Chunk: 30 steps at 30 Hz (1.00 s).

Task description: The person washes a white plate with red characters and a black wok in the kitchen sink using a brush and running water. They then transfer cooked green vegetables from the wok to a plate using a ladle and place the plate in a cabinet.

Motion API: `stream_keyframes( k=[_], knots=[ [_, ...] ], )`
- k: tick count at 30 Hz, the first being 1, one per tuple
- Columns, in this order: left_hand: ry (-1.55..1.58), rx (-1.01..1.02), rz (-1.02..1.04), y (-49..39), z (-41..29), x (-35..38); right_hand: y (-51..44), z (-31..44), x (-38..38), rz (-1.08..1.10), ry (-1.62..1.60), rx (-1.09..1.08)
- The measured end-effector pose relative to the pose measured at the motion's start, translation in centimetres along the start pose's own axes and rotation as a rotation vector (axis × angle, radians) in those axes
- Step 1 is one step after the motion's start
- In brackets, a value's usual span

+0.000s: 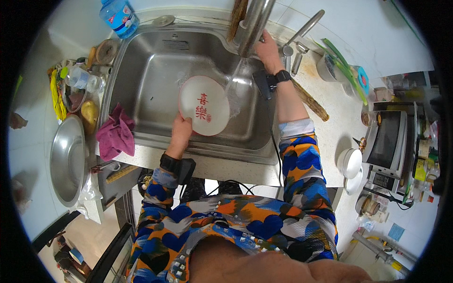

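My left hand [182,131] grips the near left rim of a white plate [204,106] with red characters and a thin red rim. The plate is held inside a stainless steel sink [148,102]. Water runs from the metal faucet [252,32] into the sink just right of the plate. At the faucet's right side is my right hand [268,49]; its fingertips are partly hidden behind the spout, so what they touch cannot be made out. Both wrists carry black straps with devices, and a cable hangs from the right one.
A purple cloth [116,136] drapes over the sink's left front edge, beside a metal basin [68,161]. A blue-labelled bottle [119,17] stands at the back left. On the right are a peeler [299,58], green onions [345,69], white bowls [350,163] and a microwave oven [385,139].
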<state>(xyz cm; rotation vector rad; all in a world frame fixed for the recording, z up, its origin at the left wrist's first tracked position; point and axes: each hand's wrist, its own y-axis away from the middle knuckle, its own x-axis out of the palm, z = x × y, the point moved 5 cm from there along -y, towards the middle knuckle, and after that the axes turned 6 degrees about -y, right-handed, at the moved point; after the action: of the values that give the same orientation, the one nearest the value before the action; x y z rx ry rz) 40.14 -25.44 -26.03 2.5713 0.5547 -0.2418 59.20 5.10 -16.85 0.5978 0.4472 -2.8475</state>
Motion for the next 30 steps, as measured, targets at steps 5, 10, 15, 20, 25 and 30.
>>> stream_keyframes(
  k=[5,10,15,20,25,30],
  knots=[
    [-0.748,0.289,-0.300,0.1,-4.5,-1.6,4.2,3.6,-0.5,0.073,0.329,-0.181],
    [-0.873,0.529,-0.311,2.2,-8.9,-1.5,11.0,7.1,-0.6,0.257,0.369,-0.329],
    [-1.034,0.848,-0.202,4.4,-11.6,-0.2,15.6,10.0,-0.6,0.335,0.505,-0.423],
    [-1.011,1.018,-0.101,6.4,-12.8,0.6,18.3,11.2,-1.2,0.364,0.641,-0.564],
    [-0.934,1.016,0.000,7.4,-13.7,0.0,21.3,12.6,-2.9,0.222,0.627,-0.580],
    [-0.795,1.090,-0.037,8.9,-12.7,-2.5,23.7,14.4,-4.9,0.112,0.746,-0.503]
  ],
)
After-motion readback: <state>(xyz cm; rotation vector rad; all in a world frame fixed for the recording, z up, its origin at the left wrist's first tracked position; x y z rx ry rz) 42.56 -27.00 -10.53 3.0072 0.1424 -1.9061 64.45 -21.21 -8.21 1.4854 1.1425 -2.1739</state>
